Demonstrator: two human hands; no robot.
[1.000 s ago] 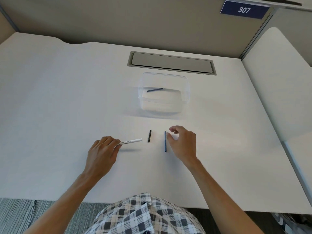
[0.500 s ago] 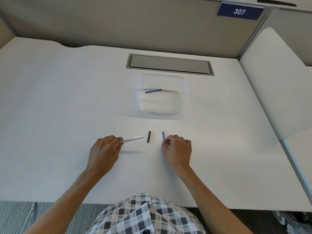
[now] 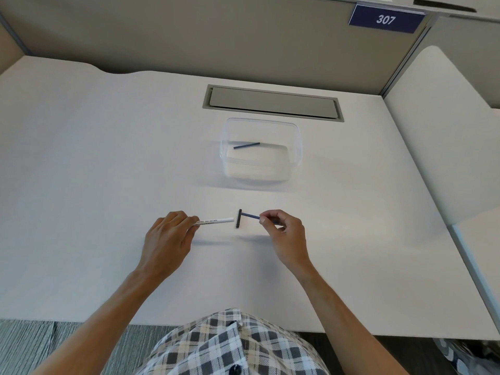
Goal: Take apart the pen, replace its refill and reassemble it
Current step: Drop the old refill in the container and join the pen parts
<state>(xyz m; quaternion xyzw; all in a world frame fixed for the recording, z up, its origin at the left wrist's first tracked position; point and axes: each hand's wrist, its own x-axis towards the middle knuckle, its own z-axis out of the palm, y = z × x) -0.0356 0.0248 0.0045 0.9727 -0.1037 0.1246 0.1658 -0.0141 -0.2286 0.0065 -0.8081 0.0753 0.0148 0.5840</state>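
The left hand [image 3: 167, 239] gripped the white plastic pen barrel [image 3: 216, 221] above the white desk [image 3: 81, 185] (near its front edge). The right hand [image 3: 284, 234] pinched a thin dark-blue refill [image 3: 250, 215], whose tip reached a short black cap [image 3: 239, 218].

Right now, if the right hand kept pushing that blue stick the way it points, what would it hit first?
Probably the black cap lying crosswise between the right hand and the white barrel; the blue refill may pass above it.

White pen barrel [image 3: 215, 221], dark blue refill [image 3: 250, 215], black cap [image 3: 239, 218], plaid shirt [image 3: 232, 345].
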